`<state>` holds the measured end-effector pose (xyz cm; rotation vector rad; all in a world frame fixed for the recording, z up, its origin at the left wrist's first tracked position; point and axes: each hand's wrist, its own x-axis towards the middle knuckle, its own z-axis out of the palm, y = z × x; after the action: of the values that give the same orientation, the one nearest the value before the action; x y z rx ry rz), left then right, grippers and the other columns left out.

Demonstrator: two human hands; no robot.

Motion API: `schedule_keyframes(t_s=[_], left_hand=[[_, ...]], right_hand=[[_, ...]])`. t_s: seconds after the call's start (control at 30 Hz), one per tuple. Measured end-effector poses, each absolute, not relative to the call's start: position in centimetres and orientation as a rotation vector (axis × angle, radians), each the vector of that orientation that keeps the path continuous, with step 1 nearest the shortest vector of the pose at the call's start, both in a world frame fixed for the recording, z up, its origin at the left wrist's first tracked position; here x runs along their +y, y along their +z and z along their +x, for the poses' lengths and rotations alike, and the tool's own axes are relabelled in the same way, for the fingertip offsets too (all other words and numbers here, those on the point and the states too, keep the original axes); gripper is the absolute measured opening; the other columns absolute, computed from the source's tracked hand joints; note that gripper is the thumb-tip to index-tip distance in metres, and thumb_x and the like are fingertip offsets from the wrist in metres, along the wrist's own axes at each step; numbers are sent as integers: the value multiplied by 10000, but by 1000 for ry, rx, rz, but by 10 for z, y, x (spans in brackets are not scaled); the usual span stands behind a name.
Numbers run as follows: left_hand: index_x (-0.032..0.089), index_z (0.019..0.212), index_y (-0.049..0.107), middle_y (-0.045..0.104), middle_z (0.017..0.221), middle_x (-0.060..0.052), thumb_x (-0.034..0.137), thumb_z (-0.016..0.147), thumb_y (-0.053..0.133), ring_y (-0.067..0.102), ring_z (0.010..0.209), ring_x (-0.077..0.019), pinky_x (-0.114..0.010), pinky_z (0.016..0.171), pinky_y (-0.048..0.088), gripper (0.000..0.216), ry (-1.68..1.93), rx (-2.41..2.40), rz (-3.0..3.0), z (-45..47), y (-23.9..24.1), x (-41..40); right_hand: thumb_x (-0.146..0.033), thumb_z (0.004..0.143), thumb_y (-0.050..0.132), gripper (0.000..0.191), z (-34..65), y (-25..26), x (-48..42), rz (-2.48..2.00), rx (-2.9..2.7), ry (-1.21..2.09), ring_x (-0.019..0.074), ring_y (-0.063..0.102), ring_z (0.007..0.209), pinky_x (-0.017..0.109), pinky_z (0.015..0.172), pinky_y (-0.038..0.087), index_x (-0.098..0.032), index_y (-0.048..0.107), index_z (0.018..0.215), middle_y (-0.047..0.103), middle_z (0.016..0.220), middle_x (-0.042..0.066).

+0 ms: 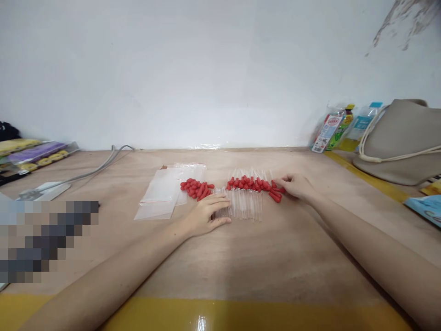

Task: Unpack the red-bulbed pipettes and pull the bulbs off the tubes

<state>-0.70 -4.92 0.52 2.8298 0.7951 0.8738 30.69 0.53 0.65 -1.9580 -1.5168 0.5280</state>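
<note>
On the wooden table (241, 257), seen from the head camera, a row of clear droppers (246, 206) with red caps is laid side by side. The left hand (206, 215) is spread nearly flat, its fingers (220, 201) stretched out and pressed against the left end of the row; nothing is gripped. The right hand (296, 186) is set at the right end, its fingers (281, 182) loosely bent and touching the red caps there; whether one is pinched cannot be told. A heap of loose red bulbs (197, 188) is seen just beyond the left fingers, beside clear plastic bags (160, 193).
</note>
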Motion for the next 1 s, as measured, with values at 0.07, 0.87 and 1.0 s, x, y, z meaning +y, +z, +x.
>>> schedule_keyframes(t_s=[0.07, 0.87, 1.0], left_hand=[[153, 1096, 577, 593, 1138, -108, 363, 787, 579, 506, 1125, -212, -389, 969, 418, 374, 871, 821, 2803, -7, 4, -48], [191, 1276, 381, 353, 1342, -123, 310, 836, 505, 333, 1253, -237, -424, 1018, 346, 472, 1096, 947, 2816, -6, 1, -53], [169, 1343, 268, 337, 1346, -147, 277, 838, 499, 316, 1260, -260, -450, 1016, 332, 567, 1292, 987, 2876, -5, 3, -53]], right_hand=[[-487, 624, 601, 349, 303, 12, 11, -2029, -1512, 551, 101, 441, 402, 214, 396, 296, -139, 640, 622, 506, 421, -4], [-356, 788, 482, 287, 271, 26, -10, -1557, -1570, 156, 144, 549, 699, 260, 642, 409, -148, 589, 955, 647, 821, 55], [-280, 819, 497, 226, 245, 16, -46, -1050, -1929, -285, 185, 509, 751, 331, 717, 379, -171, 614, 978, 622, 766, 64]])
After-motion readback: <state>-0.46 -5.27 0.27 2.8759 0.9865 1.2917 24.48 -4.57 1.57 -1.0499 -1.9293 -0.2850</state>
